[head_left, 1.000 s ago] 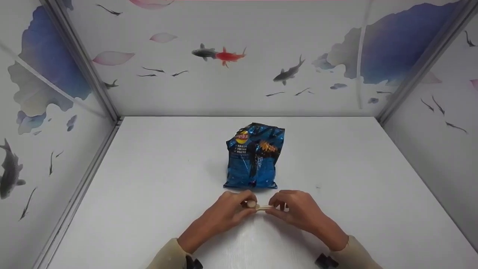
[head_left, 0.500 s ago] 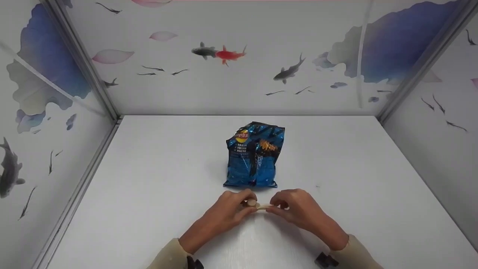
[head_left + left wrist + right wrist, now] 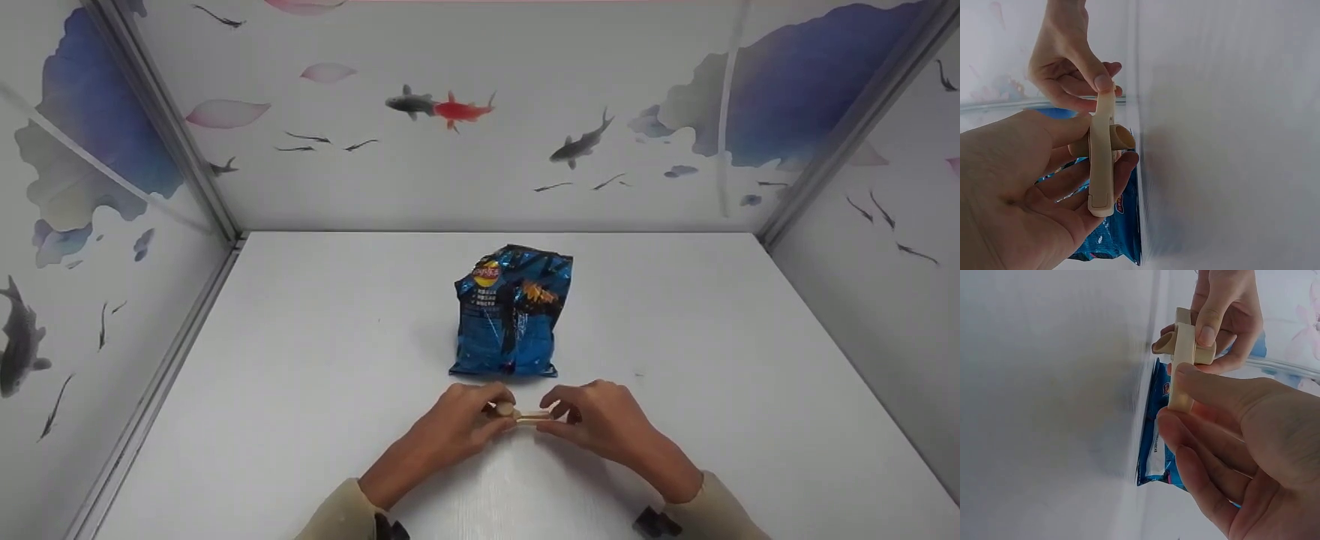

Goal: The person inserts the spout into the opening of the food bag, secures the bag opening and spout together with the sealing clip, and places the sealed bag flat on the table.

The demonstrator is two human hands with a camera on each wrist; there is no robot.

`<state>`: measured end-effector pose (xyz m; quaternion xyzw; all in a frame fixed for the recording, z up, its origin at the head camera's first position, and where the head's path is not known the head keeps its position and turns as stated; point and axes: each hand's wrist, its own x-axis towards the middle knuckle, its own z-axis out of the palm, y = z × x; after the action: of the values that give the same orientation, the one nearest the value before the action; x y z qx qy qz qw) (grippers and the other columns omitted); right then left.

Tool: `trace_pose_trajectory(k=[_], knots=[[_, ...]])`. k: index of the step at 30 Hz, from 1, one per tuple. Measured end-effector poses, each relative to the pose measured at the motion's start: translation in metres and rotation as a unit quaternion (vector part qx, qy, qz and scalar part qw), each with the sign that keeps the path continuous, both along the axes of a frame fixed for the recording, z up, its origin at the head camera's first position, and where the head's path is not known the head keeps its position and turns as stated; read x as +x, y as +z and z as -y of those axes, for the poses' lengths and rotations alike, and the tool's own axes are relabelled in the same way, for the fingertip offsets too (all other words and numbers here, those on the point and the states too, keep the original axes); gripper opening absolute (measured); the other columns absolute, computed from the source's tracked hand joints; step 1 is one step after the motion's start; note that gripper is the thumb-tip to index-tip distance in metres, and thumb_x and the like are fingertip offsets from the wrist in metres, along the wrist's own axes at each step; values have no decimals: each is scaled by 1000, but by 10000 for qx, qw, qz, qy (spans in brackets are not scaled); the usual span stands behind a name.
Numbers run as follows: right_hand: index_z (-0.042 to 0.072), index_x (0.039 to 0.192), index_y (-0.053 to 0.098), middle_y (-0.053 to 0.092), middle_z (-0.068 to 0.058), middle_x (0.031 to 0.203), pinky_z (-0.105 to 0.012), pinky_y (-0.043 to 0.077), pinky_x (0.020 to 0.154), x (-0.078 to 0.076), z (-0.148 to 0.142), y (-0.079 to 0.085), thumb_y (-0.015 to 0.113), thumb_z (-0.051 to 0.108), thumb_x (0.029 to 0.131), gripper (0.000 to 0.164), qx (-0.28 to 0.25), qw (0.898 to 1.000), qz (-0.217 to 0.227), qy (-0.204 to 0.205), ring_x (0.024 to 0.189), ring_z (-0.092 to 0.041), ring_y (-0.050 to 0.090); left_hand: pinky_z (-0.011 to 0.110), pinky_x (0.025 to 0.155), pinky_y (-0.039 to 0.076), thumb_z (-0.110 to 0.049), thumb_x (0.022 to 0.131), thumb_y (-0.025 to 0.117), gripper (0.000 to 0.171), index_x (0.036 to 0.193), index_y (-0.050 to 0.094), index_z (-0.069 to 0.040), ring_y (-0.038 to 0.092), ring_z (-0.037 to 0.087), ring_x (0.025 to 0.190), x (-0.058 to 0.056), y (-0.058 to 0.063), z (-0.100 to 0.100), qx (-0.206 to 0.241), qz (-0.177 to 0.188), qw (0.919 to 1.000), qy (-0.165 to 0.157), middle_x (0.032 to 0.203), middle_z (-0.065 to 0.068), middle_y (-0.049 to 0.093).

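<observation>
Both hands hold one cream bag clip with a round pour spout, close over the white table in front of a blue chip bag (image 3: 499, 337). My left hand (image 3: 454, 424) grips the clip around its spout end, with thumb and fingers on either side. In the left wrist view the long bar of the bag clip (image 3: 1102, 169) crosses the fingers, and the tan spout (image 3: 1123, 136) sticks out sideways. My right hand (image 3: 604, 424) pinches the other end between thumb and fingertips. The right wrist view shows its thumb on the bar (image 3: 1184, 391).
The chip bag stands just beyond the hands, crumpled at the top. White panels painted with fish enclose the table (image 3: 300, 337) at the back and both sides. A tiny scrap (image 3: 639, 374) lies to the right of the bag.
My right fingertips have shifted slightly at the clip's end, and the gap between its two strips looks a little wider. The left hand and chip bag stay where they were.
</observation>
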<state>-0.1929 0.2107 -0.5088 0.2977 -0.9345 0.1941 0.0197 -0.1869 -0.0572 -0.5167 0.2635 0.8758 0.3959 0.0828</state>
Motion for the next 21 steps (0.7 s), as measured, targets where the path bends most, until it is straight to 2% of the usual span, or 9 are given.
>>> trace_pose_trajectory(k=[6, 12, 21], knots=[[26, 104, 81, 78, 16, 78, -25, 52, 71, 1, 0, 1, 86, 40, 94, 17, 76, 9995, 201, 221, 66, 9, 60, 24, 95, 62, -23, 104, 76, 16, 118, 72, -17, 74, 3, 103, -2, 0, 2, -41, -9, 9999, 115, 113, -3, 80], [25, 101, 84, 73, 17, 77, -21, 50, 65, 0, 2, 0, 86, 36, 94, 13, 165, 9980, 348, 494, 68, 6, 57, 21, 91, 62, -22, 103, 77, 16, 117, 72, -17, 71, 1, 98, -3, 0, 2, -60, 84, 9999, 41, 110, -4, 78], [26, 95, 85, 77, 12, 93, -19, 53, 66, 2, 2, -2, 89, 31, 93, 7, 39, 9961, 560, 687, 76, 3, 61, 19, 88, 61, -21, 103, 77, 14, 115, 73, -16, 71, 0, 98, -2, -2, 1, -114, -141, 9998, 51, 109, -4, 79]])
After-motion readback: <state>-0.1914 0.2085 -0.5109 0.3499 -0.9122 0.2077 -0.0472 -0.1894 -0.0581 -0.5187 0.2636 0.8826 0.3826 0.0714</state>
